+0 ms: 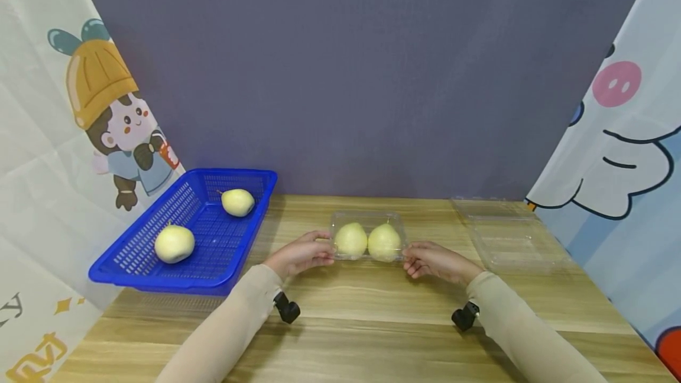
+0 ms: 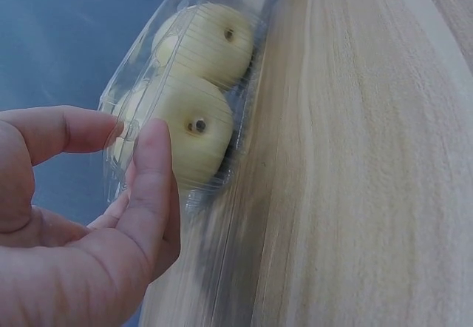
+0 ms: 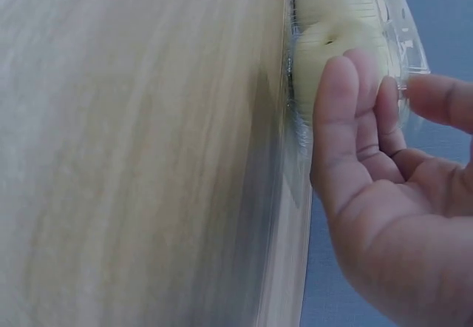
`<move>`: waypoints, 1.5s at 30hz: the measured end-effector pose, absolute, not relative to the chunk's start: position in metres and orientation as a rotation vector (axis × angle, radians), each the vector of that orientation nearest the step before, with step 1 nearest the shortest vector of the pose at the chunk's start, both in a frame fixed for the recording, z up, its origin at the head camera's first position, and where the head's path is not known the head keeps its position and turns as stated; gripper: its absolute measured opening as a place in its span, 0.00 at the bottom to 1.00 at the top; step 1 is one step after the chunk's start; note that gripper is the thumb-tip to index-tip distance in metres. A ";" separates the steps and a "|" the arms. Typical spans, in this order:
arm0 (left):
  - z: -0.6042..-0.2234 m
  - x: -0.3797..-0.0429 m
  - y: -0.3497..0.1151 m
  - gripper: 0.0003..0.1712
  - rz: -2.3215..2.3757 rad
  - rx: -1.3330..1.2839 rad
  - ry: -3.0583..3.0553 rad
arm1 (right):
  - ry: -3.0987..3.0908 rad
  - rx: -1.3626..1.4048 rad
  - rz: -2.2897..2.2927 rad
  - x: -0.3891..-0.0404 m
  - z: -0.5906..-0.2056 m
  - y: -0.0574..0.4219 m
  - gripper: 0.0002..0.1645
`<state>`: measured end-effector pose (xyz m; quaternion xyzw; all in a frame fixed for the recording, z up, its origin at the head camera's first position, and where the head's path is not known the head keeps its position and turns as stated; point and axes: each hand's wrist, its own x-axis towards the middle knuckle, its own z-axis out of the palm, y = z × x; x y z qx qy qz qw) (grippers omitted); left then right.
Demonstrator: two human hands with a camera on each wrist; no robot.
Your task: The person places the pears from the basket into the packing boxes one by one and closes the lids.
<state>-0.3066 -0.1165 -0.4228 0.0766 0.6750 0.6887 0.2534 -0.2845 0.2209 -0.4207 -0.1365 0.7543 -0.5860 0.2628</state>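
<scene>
Pears [image 3: 310, 57], clear box [image 3: 405, 31], right hand [image 3: 392, 216] — partly hiding one

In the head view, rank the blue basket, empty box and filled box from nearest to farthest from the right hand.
1. Filled box: at the fingertips of the right hand, on its left.
2. Empty box: to the hand's right.
3. Blue basket: far left.

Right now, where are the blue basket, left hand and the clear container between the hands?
Blue basket [image 1: 215, 251], head view: bare part of its floor.
Left hand [image 1: 300, 255], head view: middle of the hand.
Clear container [image 1: 367, 216], head view: middle of its far side.
</scene>
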 end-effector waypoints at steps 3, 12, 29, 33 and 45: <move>-0.423 -0.307 -0.117 0.36 1.868 0.204 1.838 | 2.029 -0.366 -1.589 -0.284 -0.421 0.221 0.18; -0.424 -0.307 -0.116 0.35 1.878 0.193 1.836 | 2.012 -0.353 -1.594 -0.283 -0.421 0.221 0.18; -0.424 -0.307 -0.117 0.35 1.874 0.201 1.843 | 1.998 -0.358 -1.618 -0.282 -0.423 0.221 0.17; -0.425 -0.308 -0.117 0.35 1.880 0.194 1.842 | 1.995 -0.364 -1.628 -0.282 -0.423 0.221 0.16; -0.425 -0.309 -0.118 0.36 1.866 0.211 1.830 | 1.996 -0.373 -1.630 -0.282 -0.424 0.221 0.17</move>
